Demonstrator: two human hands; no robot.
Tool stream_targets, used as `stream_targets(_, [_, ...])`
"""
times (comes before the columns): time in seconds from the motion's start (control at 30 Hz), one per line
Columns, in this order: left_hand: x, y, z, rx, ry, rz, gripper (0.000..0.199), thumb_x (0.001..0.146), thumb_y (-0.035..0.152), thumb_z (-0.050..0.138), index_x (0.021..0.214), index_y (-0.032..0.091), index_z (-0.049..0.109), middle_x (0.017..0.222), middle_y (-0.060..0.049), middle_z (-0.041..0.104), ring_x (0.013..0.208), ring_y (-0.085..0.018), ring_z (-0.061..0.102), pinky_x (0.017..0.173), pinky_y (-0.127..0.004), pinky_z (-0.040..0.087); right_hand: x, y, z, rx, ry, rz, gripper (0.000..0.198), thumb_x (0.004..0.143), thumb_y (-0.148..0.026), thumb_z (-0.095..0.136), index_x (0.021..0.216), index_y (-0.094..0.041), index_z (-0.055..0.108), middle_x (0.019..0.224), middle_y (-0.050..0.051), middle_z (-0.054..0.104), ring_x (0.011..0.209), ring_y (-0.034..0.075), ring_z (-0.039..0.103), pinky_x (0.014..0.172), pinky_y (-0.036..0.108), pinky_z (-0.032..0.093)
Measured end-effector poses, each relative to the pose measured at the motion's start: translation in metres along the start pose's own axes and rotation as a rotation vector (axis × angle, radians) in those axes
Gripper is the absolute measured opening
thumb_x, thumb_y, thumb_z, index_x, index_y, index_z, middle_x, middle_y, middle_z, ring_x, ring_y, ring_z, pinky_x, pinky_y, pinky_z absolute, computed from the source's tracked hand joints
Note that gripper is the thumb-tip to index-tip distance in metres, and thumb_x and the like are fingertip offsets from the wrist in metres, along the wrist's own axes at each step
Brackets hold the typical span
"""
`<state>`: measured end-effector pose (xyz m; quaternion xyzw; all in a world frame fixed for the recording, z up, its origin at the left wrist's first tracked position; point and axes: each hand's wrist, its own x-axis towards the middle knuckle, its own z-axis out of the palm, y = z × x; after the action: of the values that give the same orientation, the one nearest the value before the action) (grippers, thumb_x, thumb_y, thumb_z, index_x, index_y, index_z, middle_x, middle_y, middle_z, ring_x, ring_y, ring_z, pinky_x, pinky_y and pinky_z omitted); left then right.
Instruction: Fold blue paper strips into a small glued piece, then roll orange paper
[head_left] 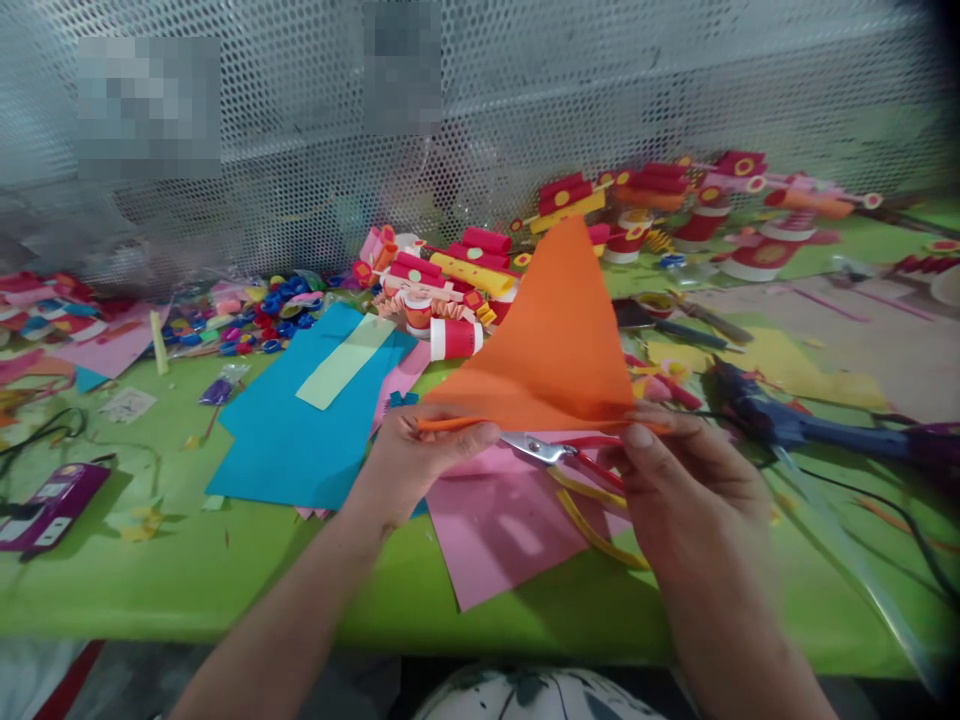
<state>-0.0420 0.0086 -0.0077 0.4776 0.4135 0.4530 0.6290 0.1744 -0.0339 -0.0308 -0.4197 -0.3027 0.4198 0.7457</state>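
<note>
An orange sheet of paper (559, 330) is held up between my two hands, its near edge curled or folded over. My left hand (420, 455) pinches the left end of that edge, thumb on top. At the right end, my right hand (682, 480) grips the paper between thumb and fingers. Scissors (536, 450) with red and yellow handles lie just below the orange paper, partly hidden by it and by my right hand. Beneath them rests a pink sheet of paper (495, 540) on the green table (405, 610).
Blue paper sheets (300, 430) with a pale green strip (345, 362) lie left. Behind stand paper-cup models (630, 230) and a red cup on its side (456, 340). A glue gun (780, 410) with a cord is right; a purple device (56, 505) is left. Perforated metal (300, 150) closes the back.
</note>
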Motion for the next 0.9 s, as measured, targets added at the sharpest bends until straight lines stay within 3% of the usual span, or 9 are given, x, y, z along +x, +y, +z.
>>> stream_targets(0.13, [0.0001,0.0017,0.0015,-0.039,0.049,0.039,0.018,0.073,0.033,0.088,0.088,0.023,0.084,0.088,-0.005,0.081,0.090,-0.021,0.073,0.082,-0.034,0.062,0.0003,0.0006,0.0004,0.003,-0.017,0.045,0.018,0.075,-0.028,0.088,0.091,-0.024,0.080,0.093,-0.001,0.076,0.074,0.011,0.071,0.066,0.020,0.062])
stream_targets(0.33, [0.0001,0.0008,0.0064,-0.013,0.129,0.094,0.016,0.069,0.033,0.090,0.076,0.021,0.083,0.077,-0.002,0.078,0.073,-0.016,0.071,0.070,-0.026,0.060,0.0019,-0.0004,0.0022,-0.006,0.042,0.169,0.024,0.062,-0.029,0.094,0.078,-0.021,0.078,0.074,-0.003,0.072,0.054,0.009,0.066,0.051,0.019,0.059])
stream_targets(0.53, [-0.0041,0.0011,0.0078,0.082,0.188,0.101,0.020,0.076,0.036,0.084,0.066,0.019,0.079,0.064,-0.002,0.073,0.057,-0.012,0.064,0.054,-0.022,0.054,0.0022,0.0007,0.0026,-0.064,0.048,0.143,0.025,0.061,-0.025,0.095,0.079,-0.020,0.078,0.071,-0.002,0.071,0.056,0.008,0.063,0.052,0.016,0.057])
stream_targets(0.73, [-0.0045,0.0030,0.0094,0.033,0.193,0.104,0.024,0.078,0.027,0.080,0.057,0.019,0.073,0.055,0.000,0.067,0.048,-0.009,0.058,0.048,-0.019,0.047,0.0006,0.0021,0.0026,-0.084,-0.025,0.084,0.033,0.065,-0.017,0.092,0.092,-0.027,0.075,0.088,-0.004,0.074,0.068,0.007,0.067,0.059,0.014,0.057])
stream_targets(0.9, [-0.0036,0.0030,0.0096,0.012,0.208,0.059,0.026,0.076,0.027,0.080,0.055,0.017,0.070,0.051,0.001,0.064,0.045,-0.007,0.052,0.046,-0.019,0.042,-0.0003,-0.0025,0.0076,-0.014,-0.091,0.166,0.067,0.067,-0.012,0.089,0.124,-0.039,0.066,0.099,-0.004,0.079,0.091,0.014,0.074,0.076,0.021,0.061])
